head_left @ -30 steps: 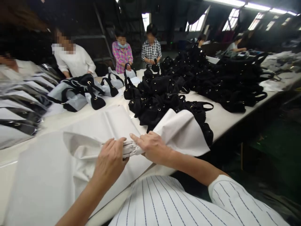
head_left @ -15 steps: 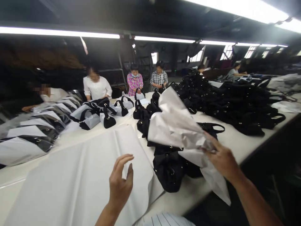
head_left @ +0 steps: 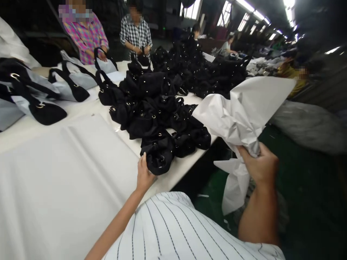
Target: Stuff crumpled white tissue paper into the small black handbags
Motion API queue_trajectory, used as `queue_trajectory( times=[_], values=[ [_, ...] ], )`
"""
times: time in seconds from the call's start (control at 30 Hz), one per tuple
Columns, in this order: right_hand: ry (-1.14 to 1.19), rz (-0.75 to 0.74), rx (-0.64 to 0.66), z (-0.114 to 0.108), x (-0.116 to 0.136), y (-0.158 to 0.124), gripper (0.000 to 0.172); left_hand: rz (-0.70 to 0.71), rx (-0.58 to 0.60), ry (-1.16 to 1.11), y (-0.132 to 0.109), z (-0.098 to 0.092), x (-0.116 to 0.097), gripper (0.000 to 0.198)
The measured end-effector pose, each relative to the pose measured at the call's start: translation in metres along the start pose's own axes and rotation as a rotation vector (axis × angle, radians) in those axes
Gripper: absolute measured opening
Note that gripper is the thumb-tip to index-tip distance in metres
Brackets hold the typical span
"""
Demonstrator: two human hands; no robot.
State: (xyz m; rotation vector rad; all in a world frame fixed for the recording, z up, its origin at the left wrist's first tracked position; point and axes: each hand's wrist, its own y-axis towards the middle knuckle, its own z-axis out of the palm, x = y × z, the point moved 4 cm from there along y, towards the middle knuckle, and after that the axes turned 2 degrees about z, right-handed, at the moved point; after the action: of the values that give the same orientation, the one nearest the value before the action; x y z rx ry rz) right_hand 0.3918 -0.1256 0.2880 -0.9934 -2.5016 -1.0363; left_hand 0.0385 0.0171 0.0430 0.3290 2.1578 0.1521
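My right hand [head_left: 261,168] is closed around a crumpled sheet of white paper [head_left: 235,115], gathered at its middle. One end of the sheet fans out above the fist, and the other hangs below it, past the table's edge. At the near edge of the table my left hand [head_left: 145,173] grips the left side of a black handbag [head_left: 159,157]. The bag's opening faces up, and its small gold-coloured rings show. My fingertips lie against the fabric; part of the hand's grip is hidden.
More black bags [head_left: 151,90] are heaped behind it. Flat white paper sheets [head_left: 67,173] cover the table's left part. Paper-stuffed bags [head_left: 70,81] stand at the far left. Co-workers [head_left: 135,32] stand across the table. Green floor [head_left: 306,187] lies to the right.
My view has turned right. My left hand has gone from open above the paper sheets to the nearest black bag. My right hand has carried the crumpled paper off the bags, beyond the table edge.
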Motion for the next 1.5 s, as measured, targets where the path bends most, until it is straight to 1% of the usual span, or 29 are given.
queue_trajectory(
  times=[0.07, 0.1, 0.17, 0.2, 0.27, 0.33, 0.4, 0.43, 0.5, 0.53, 0.57, 0.63, 0.7, 0.73, 0.77, 0.83, 0.9, 0.93, 0.97, 1.03, 1.07, 1.13, 1.2, 1.27, 1.33, 1.4, 1.43, 1.47, 1.5],
  values=[
    [0.039, 0.025, 0.060, 0.008, -0.005, -0.009, 0.034, 0.011, -0.031, 0.046, 0.015, 0.002, -0.008, 0.063],
    [0.083, 0.035, 0.094, 0.014, -0.007, -0.014, 0.033, -0.012, -0.044, 0.061, 0.024, 0.001, -0.009, 0.050],
    [0.224, 0.061, 0.166, 0.026, -0.012, -0.021, 0.037, -0.117, -0.065, 0.075, 0.042, -0.010, -0.007, 0.030],
    [0.314, 0.073, 0.200, 0.032, -0.015, -0.023, 0.040, -0.181, -0.069, 0.086, 0.051, -0.019, -0.007, 0.026],
    [0.505, 0.078, 0.225, 0.043, -0.016, -0.027, 0.047, -0.271, -0.088, 0.146, 0.065, -0.048, -0.016, 0.024],
    [0.654, 0.040, 0.221, 0.050, -0.012, -0.030, 0.055, -0.254, -0.127, 0.246, 0.072, -0.083, -0.036, 0.021],
    [0.745, -0.027, 0.226, 0.058, -0.001, -0.032, 0.063, -0.195, -0.169, 0.341, 0.068, -0.116, -0.059, 0.016],
    [0.777, -0.057, 0.248, 0.064, 0.007, -0.034, 0.066, -0.179, -0.184, 0.375, 0.064, -0.129, -0.067, 0.014],
    [0.846, -0.091, 0.348, 0.078, 0.026, -0.041, 0.062, -0.190, -0.200, 0.425, 0.050, -0.147, -0.073, 0.012],
    [0.888, -0.092, 0.410, 0.087, 0.037, -0.045, 0.057, -0.217, -0.200, 0.449, 0.041, -0.151, -0.070, 0.011],
    [0.934, -0.086, 0.476, 0.096, 0.048, -0.050, 0.052, -0.259, -0.197, 0.474, 0.032, -0.152, -0.063, 0.011],
    [1.019, -0.061, 0.585, 0.117, 0.070, -0.062, 0.042, -0.377, -0.168, 0.519, 0.010, -0.150, -0.040, 0.013],
    [1.085, -0.016, 0.640, 0.138, 0.089, -0.073, 0.036, -0.504, -0.137, 0.510, -0.015, -0.142, -0.012, 0.017],
    [1.108, 0.017, 0.659, 0.149, 0.096, -0.079, 0.035, -0.548, -0.148, 0.471, -0.029, -0.138, 0.001, 0.019],
    [1.128, 0.058, 0.678, 0.159, 0.103, -0.084, 0.034, -0.566, -0.183, 0.412, -0.043, -0.135, 0.013, 0.022],
    [1.171, 0.143, 0.741, 0.179, 0.113, -0.095, 0.036, -0.544, -0.305, 0.280, -0.069, -0.130, 0.031, 0.029],
    [1.214, 0.206, 0.847, 0.194, 0.125, -0.107, 0.041, -0.504, -0.407, 0.189, -0.090, -0.125, 0.045, 0.041],
    [1.228, 0.228, 0.904, 0.199, 0.131, -0.112, 0.043, -0.504, -0.419, 0.152, -0.096, -0.122, 0.051, 0.048],
    [1.232, 0.241, 0.957, 0.202, 0.137, -0.118, 0.045, -0.524, -0.405, 0.109, -0.101, -0.118, 0.057, 0.055],
    [1.213, 0.241, 1.058, 0.204, 0.150, -0.128, 0.045, -0.582, -0.327, 0.021, -0.103, -0.113, 0.067, 0.066],
    [1.200, 0.233, 1.108, 0.203, 0.156, -0.132, 0.045, -0.610, -0.285, 0.002, -0.101, -0.112, 0.069, 0.064],
    [1.176, 0.203, 1.213, 0.199, 0.169, -0.138, 0.044, -0.658, -0.233, 0.065, -0.094, -0.115, 0.068, 0.051],
    [1.160, 0.170, 1.307, 0.193, 0.178, -0.141, 0.047, -0.694, -0.232, 0.201, -0.085, -0.122, 0.062, 0.035],
    [1.157, 0.154, 1.342, 0.184, 0.182, -0.140, 0.053, -0.739, -0.246, 0.292, -0.077, -0.129, 0.054, 0.030],
    [1.184, 0.163, 1.285, 0.174, 0.180, -0.136, 0.053, -0.783, -0.256, 0.290, -0.072, -0.132, 0.050, 0.035],
    [1.218, 0.129, 1.179, 0.159, 0.178, -0.134, 0.040, -0.828, -0.261, 0.232, -0.071, -0.133, 0.051, 0.045],
    [1.228, 0.075, 1.129, 0.150, 0.178, -0.135, 0.032, -0.822, -0.268, 0.197, -0.072, -0.132, 0.053, 0.048],
    [1.234, -0.012, 1.091, 0.141, 0.181, -0.139, 0.025, -0.790, -0.278, 0.166, -0.072, -0.132, 0.054, 0.049],
    [1.242, -0.129, 1.072, 0.132, 0.186, -0.145, 0.022, -0.741, -0.291, 0.145, -0.073, -0.131, 0.054, 0.048]
  ],
)
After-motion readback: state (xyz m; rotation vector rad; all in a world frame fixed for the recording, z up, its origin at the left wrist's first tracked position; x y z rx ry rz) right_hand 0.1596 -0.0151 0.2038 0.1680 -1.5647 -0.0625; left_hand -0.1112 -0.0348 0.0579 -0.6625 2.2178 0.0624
